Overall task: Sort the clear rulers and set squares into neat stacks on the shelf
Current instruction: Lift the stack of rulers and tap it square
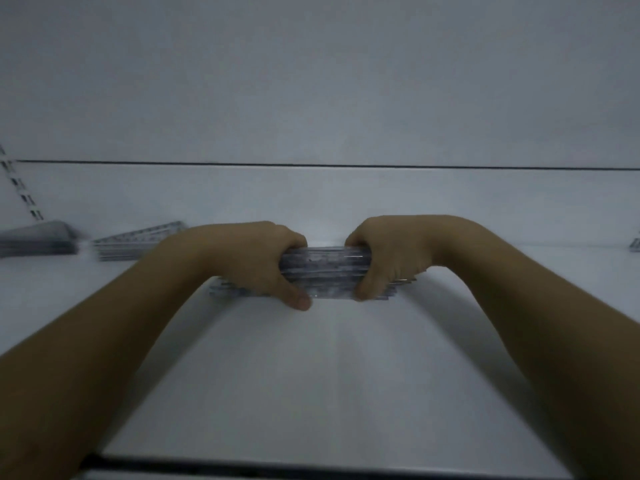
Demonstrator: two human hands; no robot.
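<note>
Left grip (254,259): curled round the left end of the clear ruler stack (323,273).
Right grip (393,254): holding its right end.
Shelf (311,375): set-square stack (138,241) far left.

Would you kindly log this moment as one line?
left hand grips clear stack | right hand grips it too | set-square stack left on shelf

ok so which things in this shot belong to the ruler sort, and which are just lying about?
In the job: left hand and right hand, both gripping the clear stack; set-square stack to its left; blurred grey stack far left, probably; shelf.

Just there: slotted rail; back panel; cut-off item at the right edge, too little shown to tell.
</note>
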